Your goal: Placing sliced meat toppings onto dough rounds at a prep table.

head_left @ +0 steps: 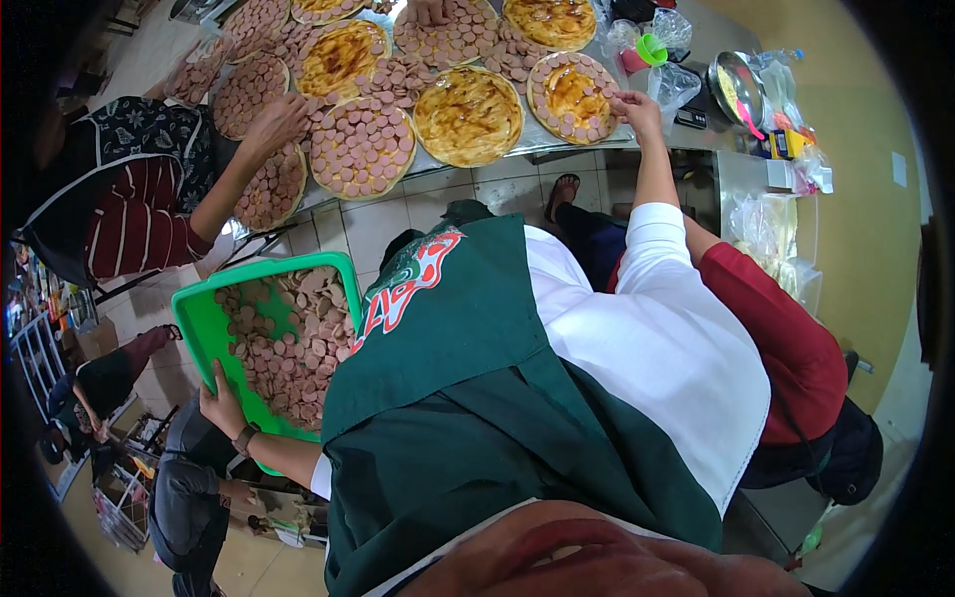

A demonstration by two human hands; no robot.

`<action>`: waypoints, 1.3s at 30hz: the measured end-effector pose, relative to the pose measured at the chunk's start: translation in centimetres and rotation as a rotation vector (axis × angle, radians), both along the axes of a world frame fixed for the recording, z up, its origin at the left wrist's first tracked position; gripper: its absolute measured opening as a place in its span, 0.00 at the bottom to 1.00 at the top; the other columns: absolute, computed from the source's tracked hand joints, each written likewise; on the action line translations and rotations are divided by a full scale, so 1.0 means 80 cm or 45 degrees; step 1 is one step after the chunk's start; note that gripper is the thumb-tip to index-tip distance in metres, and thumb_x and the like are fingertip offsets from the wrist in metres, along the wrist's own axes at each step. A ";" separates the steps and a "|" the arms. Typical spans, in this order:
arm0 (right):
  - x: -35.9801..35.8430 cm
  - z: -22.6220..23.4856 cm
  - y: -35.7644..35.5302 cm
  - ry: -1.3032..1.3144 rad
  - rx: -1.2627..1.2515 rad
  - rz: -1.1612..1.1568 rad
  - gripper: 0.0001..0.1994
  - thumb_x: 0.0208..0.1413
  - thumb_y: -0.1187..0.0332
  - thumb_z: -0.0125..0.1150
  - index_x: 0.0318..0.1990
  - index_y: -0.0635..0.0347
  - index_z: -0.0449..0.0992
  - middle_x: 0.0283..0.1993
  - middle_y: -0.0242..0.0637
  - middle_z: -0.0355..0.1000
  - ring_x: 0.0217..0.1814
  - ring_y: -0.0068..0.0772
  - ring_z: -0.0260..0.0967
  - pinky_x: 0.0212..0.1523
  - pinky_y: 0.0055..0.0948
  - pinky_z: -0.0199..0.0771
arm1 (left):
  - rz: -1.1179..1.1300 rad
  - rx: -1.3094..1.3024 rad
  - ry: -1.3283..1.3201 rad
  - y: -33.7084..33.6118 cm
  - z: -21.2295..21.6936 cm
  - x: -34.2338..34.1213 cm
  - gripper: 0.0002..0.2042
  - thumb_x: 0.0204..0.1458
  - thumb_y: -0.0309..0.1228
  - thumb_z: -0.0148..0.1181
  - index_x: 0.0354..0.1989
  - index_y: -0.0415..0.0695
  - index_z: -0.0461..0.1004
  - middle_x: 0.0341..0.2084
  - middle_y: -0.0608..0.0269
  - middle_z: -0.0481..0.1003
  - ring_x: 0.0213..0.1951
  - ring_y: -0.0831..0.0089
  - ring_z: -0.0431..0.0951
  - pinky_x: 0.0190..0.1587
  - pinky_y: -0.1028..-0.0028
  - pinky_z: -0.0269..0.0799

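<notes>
My left hand [221, 403], with a dark watch on its wrist, is closed on the side of a green plastic tub [261, 267]. Many round pink sausage slices [298, 368] lie heaped in that tub, tilted against my green apron. Out at the table, the fingers of my right hand [637, 111] are pinched together at the right edge of a round pizza base [575, 82]. Sausage slices ring this base, and its sauced middle is partly bare. Whatever is between those fingertips is too small to make out.
More bases stand on the metal table, including a sauced one [468, 116] and a covered one [362, 147]. At left a person's hand [279, 124] reaches over; another hand [428, 10] works at the far side. A steel bowl [737, 88] and green cup [652, 50] sit right.
</notes>
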State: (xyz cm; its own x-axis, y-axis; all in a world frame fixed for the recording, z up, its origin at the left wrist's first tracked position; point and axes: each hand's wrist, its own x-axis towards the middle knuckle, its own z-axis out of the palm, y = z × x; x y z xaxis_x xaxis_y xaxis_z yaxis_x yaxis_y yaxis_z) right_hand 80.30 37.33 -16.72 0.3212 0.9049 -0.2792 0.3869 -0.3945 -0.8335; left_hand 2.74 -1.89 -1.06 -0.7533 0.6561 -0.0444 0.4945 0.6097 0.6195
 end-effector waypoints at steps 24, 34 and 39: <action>-0.037 -0.007 -0.018 -0.904 0.042 0.154 0.07 0.42 0.67 0.66 0.31 0.53 0.81 0.30 0.42 0.77 0.35 0.45 0.76 0.37 0.39 0.74 | -0.001 -0.002 -0.007 -0.005 -0.004 0.000 0.20 0.55 0.41 0.62 0.41 0.32 0.77 0.30 0.57 0.79 0.30 0.75 0.75 0.35 0.73 0.70; -0.099 -0.022 0.083 -0.864 0.454 0.385 0.10 0.48 0.65 0.58 0.37 0.53 0.81 0.38 0.45 0.76 0.42 0.49 0.74 0.45 0.42 0.73 | 0.009 0.014 0.044 -0.009 -0.006 -0.001 0.18 0.55 0.40 0.62 0.39 0.33 0.78 0.28 0.64 0.78 0.28 0.80 0.73 0.32 0.76 0.69; -0.176 -0.042 0.137 -0.891 0.331 0.460 0.10 0.49 0.63 0.61 0.37 0.54 0.82 0.38 0.42 0.76 0.39 0.46 0.74 0.42 0.38 0.73 | 0.088 0.013 -0.063 -0.012 -0.006 0.002 0.17 0.55 0.40 0.62 0.38 0.34 0.78 0.27 0.66 0.77 0.27 0.82 0.72 0.30 0.78 0.67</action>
